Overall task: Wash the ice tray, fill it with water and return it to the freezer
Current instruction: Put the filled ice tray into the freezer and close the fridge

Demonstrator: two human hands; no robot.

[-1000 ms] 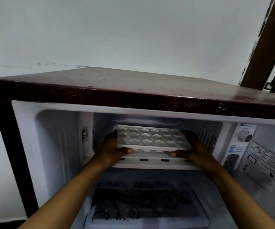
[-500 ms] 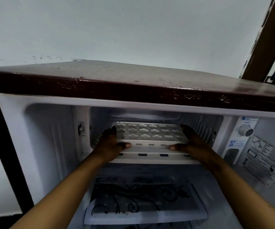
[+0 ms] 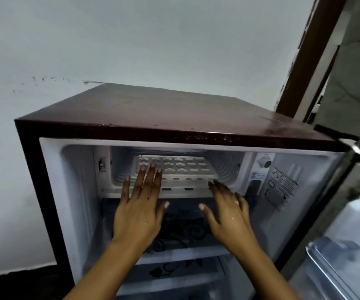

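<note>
The white ice tray [image 3: 183, 167] lies flat inside the small freezer compartment [image 3: 226, 167] at the top of the open maroon fridge [image 3: 153, 113]. My left hand [image 3: 141, 211] is in front of the compartment with its fingers straight and spread, and its fingertips overlap the tray's left front corner in the view. My right hand [image 3: 226, 210] hovers lower to the right, fingers straight, just below the tray's front right edge. Neither hand holds anything. Water drops show on both hands.
A glass shelf with a black floral print [image 3: 185, 234] sits below the freezer compartment. The thermostat dial [image 3: 265, 163] and a label sticker [image 3: 280, 189] are on the right inner wall. The open fridge door [image 3: 348, 245] stands at the right. A brown door frame [image 3: 311, 55] rises behind.
Both hands have let go of the ice tray and drawn back out of the freezer compartment with fingers straightened. The tray stays inside. The camera has pulled back.
</note>
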